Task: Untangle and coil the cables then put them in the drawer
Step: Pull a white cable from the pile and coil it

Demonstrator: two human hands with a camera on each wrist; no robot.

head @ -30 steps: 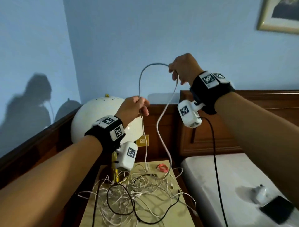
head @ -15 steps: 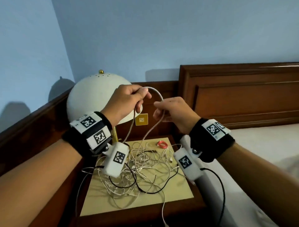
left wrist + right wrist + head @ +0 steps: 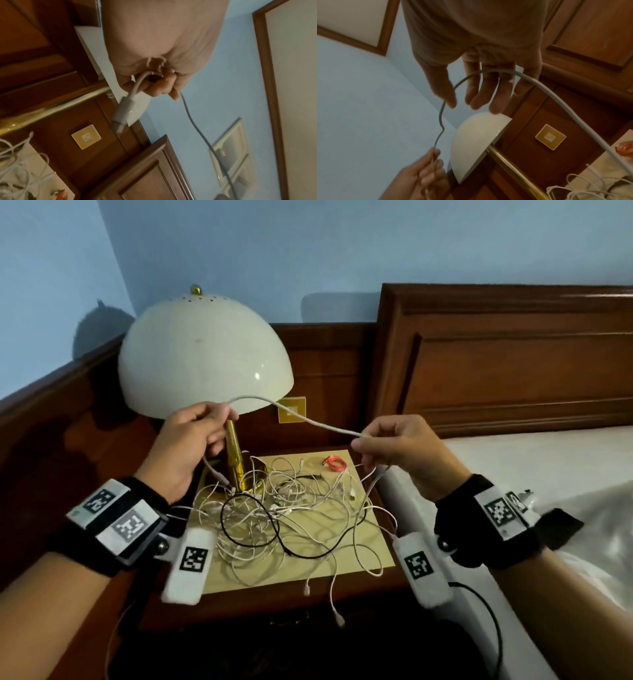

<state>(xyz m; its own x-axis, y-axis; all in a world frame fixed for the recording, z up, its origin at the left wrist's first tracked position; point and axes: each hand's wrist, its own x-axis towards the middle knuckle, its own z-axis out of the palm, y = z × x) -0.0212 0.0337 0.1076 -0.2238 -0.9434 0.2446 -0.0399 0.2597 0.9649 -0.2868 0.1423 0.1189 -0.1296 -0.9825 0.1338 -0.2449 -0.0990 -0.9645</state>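
Pinching one white cable (image 3: 308, 419), left hand (image 3: 191, 446) hides its plug (image 3: 122, 112); right hand (image 3: 400, 450) fingers loose.

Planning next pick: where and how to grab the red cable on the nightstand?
Pinch the red cable across its bunched loops, from above: it lies flat at the nightstand's back right, beside the white tangle, so likely lifts free. Left hand and right hand hold a white cable.

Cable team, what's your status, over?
Left hand grips white cable near its plug; right hand holds it loosely. Tangled pile waits on nightstand. Nothing blocking.
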